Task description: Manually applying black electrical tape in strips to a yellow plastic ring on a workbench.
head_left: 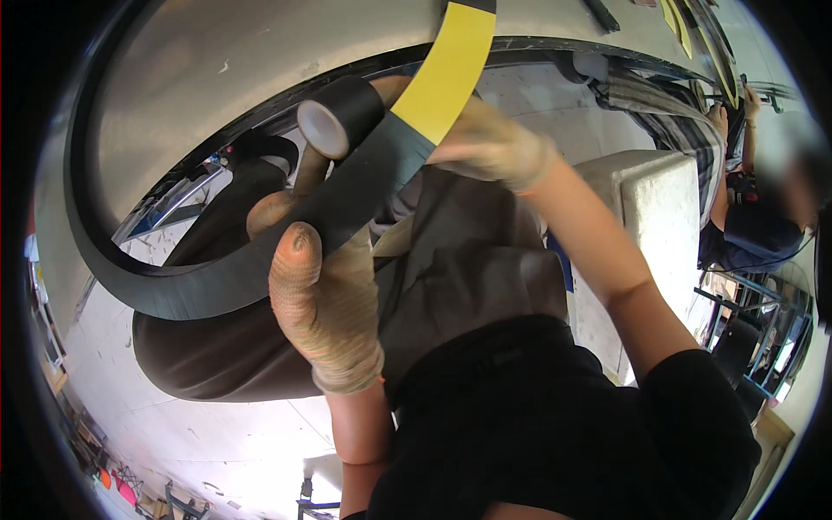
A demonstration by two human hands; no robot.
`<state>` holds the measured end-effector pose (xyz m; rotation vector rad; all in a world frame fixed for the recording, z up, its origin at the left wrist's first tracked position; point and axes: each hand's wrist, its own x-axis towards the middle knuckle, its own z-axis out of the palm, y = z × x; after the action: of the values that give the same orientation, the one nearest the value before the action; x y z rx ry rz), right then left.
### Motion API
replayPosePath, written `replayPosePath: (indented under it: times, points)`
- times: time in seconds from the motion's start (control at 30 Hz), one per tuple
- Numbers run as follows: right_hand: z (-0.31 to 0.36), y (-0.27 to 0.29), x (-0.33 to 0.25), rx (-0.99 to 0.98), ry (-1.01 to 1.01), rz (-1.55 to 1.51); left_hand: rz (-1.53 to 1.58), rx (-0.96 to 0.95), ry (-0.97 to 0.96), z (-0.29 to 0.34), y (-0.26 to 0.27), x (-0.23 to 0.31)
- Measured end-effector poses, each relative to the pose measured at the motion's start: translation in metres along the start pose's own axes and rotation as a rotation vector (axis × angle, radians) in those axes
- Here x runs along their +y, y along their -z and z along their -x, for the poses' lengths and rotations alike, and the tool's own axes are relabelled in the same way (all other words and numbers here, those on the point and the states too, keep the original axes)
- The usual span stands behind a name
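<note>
A wide black curved band (204, 282) with a yellow section (446, 74) sweeps across in front of me, its far end over the metal worktop. My left hand (325, 286), gloved with bare fingertips, is closed round the band, thumb on the near face and fingers behind it. Just beyond, a roll of black tape (360, 108) with a pale core stands close to a left fingertip. My right hand (498, 147), also gloved, is motion-blurred at the band's edge beside the yellow section. Its fingers pass behind the band, and a fingertip shows by the roll; their grip is hidden.
The metal worktop (260, 52) has a dark edge between it and my lap. A pale block (659, 199) stands to my right. Another person (763, 217) sits at the far right beside yellow strips (680, 26). A black piece (601, 16) lies on the worktop.
</note>
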<state>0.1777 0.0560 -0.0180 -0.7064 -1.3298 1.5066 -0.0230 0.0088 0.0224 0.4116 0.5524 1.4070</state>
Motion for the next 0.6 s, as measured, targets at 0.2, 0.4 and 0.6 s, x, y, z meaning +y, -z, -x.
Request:
replayPosePath:
  times: [0.2, 0.4, 0.6]
  points:
    - [0.032, 0.031, -0.103, -0.122, -0.371, -0.375, 0.008, 0.008, -0.125, 0.001, -0.015, -0.027]
    - [-0.046, -0.029, -0.119, -0.242, -0.147, 0.499, 0.022, -0.07, -0.113, -0.005, -0.005, -0.039]
    - [0.008, -0.066, -0.134, -0.094, -1.054, -0.022, -0.235, -0.027, -0.146, -0.015, 0.005, -0.009]
